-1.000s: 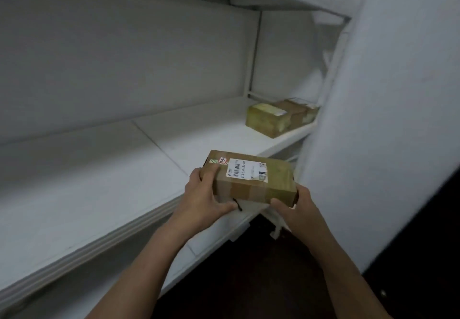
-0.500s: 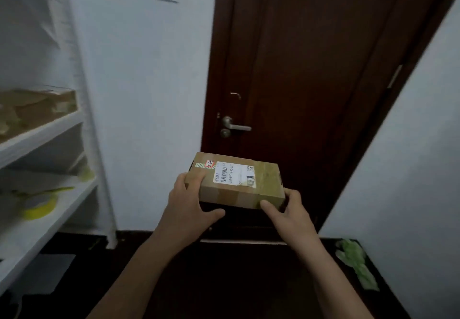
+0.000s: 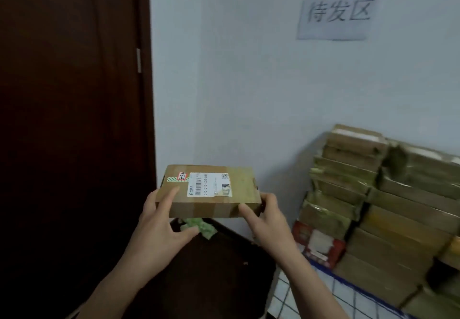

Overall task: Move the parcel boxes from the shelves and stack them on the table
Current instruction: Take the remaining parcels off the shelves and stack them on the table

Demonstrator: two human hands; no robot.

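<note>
Past door (image 3: 74, 119) now, at stack (image 3: 373, 206) | left hand (image 3: 159, 231), right hand (image 3: 268, 221) fingers (image 3: 170, 195) clasp parcel box (image 3: 240, 189)

1. The left hand (image 3: 161, 229) is gripping the near left corner of the box (image 3: 209, 191), with its fingers lying up along the left end and its thumb stretching out below the front edge.
2. The right hand (image 3: 268, 221) is gripping the near right corner, with its thumb pressing on the front face and its fingers curling round the right end (their tips are hidden behind the cardboard).
3. The palms are facing one another across the box.
4. The bare left forearm (image 3: 107, 291) is slanting up from the lower left and the bare right forearm (image 3: 313, 284) from the lower right, the two converging toward the hands.
</note>
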